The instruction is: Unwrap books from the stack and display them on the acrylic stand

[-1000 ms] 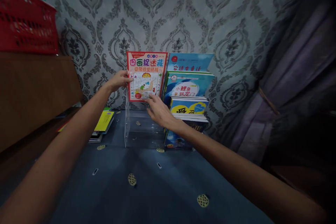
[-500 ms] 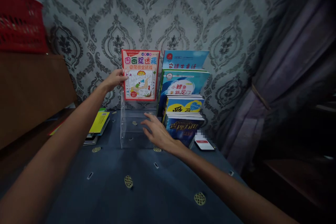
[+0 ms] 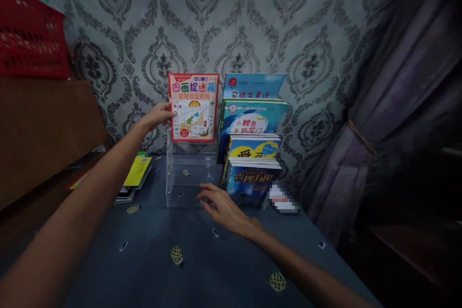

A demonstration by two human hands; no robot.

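My left hand (image 3: 159, 116) grips the left edge of a red-bordered picture book (image 3: 194, 108), thumb on its cover. The book stands upright in the top back part of a clear tiered stand (image 3: 176, 178). Below it the stand's lower left tiers show through. My right hand (image 3: 222, 207) hovers in front of the stand, fingers apart and holding nothing. To its right, books fill the stand's other side in steps: a light blue book (image 3: 254, 86), a green-edged blue book (image 3: 252, 118), yellow-and-blue books (image 3: 254, 147) and dark blue books (image 3: 250, 180) in front.
Several books with a yellow one (image 3: 137, 173) on top lie stacked at the left. A wooden cabinet (image 3: 46, 130) bears a red basket (image 3: 32, 33). At right are a partly blurred phone (image 3: 283, 199) and a tied curtain (image 3: 361, 137). Patterned wallpaper stands behind.
My right hand has drawn back and down from the stand. My left hand stays on the picture book. The view has shifted slightly.
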